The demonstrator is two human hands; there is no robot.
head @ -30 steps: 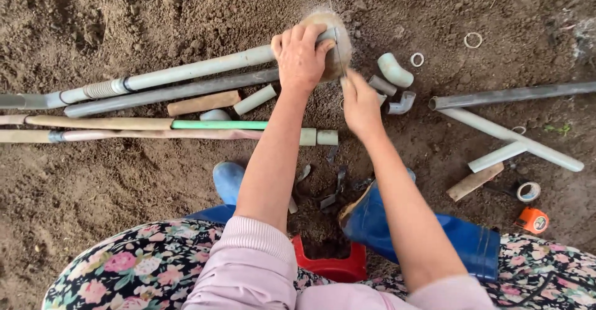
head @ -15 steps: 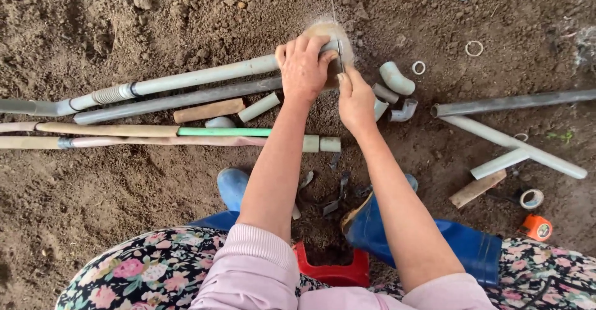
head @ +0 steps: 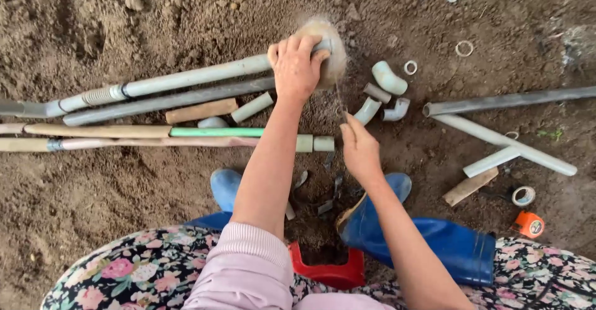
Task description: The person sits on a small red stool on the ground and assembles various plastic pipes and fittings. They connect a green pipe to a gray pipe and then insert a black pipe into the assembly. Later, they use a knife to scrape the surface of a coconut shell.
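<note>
Where pipes (head: 186, 80) lie: bare soil (head: 186, 12) (outdoors, loose).

Bare brown earth (head: 155, 12) fills the whole view as the floor, loose and clumped, with small clods toward the top left corner (daylight, soft and even, no hard shadows). A paler, perhaps dusty patch (head: 574, 43) lies at the right edge.

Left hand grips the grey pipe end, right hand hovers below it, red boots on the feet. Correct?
Not quite: the boots are blue, as the head view shows. The rest holds: left hand grips the grey pipe end, right hand hovers below it.
</note>
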